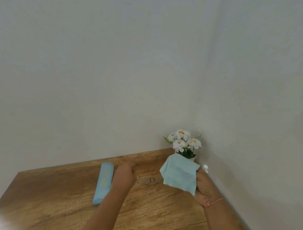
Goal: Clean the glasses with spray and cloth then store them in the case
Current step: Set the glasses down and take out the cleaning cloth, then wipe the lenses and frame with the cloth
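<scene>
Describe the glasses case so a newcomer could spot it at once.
Start at the wooden table set into the room's corner. Left of the person's left hand lies the case, flat on the wood. It is the only long, narrow, pale blue bar; the cloth of similar colour is square and held in the right hand.

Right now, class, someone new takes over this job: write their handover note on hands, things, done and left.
Left hand: beside the glasses, blurred, grip unclear.
Right hand: grips the blue cloth, raised.
Glasses lie on the wooden table; closed blue case left of them; spray bottle by the wall.
Done: cloth in hand. Whether sprayed: cannot tell.
Left: wipe glasses, put them in the case.
</scene>
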